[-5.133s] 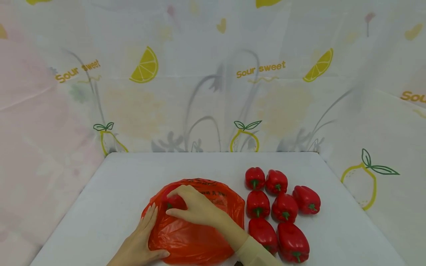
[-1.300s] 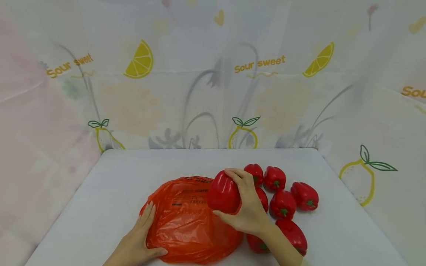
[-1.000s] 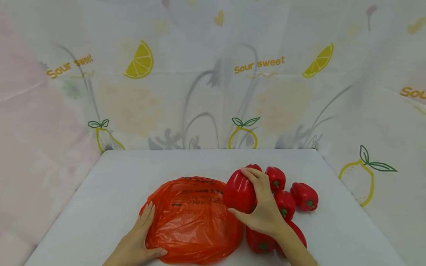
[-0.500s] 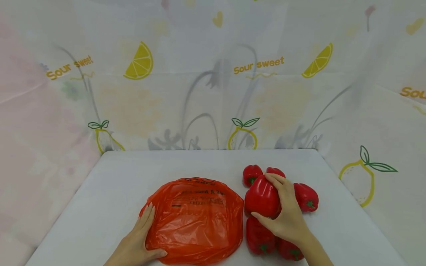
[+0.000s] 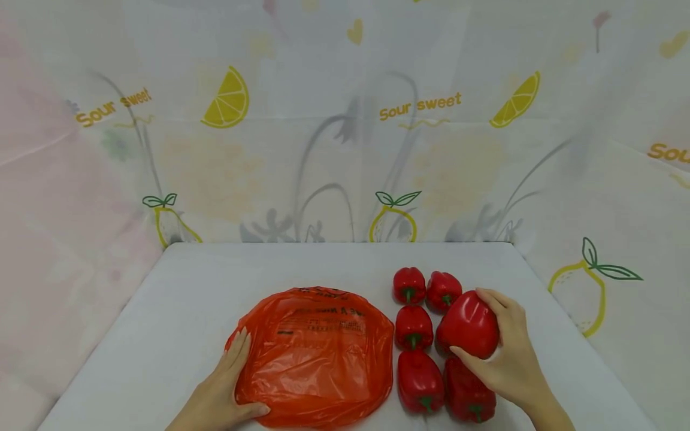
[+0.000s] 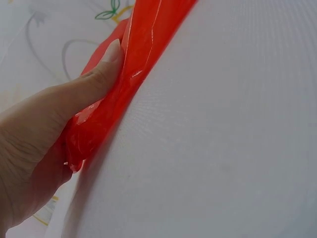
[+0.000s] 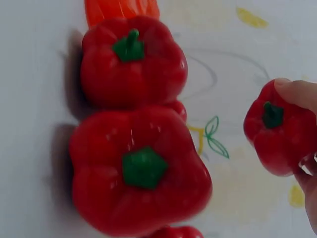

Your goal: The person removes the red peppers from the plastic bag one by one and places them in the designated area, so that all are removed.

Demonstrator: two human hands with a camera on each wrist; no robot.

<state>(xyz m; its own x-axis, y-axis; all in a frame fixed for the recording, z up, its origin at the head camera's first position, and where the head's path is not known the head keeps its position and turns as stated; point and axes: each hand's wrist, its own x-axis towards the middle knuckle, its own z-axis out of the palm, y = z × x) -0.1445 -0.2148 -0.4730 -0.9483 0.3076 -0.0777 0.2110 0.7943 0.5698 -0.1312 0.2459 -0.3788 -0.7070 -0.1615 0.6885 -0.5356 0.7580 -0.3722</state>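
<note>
A red bell pepper [image 5: 468,325] is held up in my right hand [image 5: 511,347], gripped between thumb and fingers. In the right wrist view this pepper [image 7: 280,129] hangs clear of the others, green stem showing. My left hand [image 5: 221,383] rests along the left edge of an orange-red plastic bag [image 5: 318,359], its fingers straight and its thumb spread at the near edge. Seen from the left wrist, the thumb lies against the bag [image 6: 133,64]; the other fingers are mostly hidden.
Several red bell peppers stand right of the bag, including one at the back [image 5: 408,285], one mid-row [image 5: 414,328] and two in front, left [image 5: 420,380] and right [image 5: 469,392]. The held pepper and right hand hide part of the group. A printed curtain [image 5: 302,149] backs the white table [image 5: 215,269].
My right hand has carried the bell pepper rightward, from above the bag's right side to above the right part of the pepper group. My left hand has stayed on the bag.
</note>
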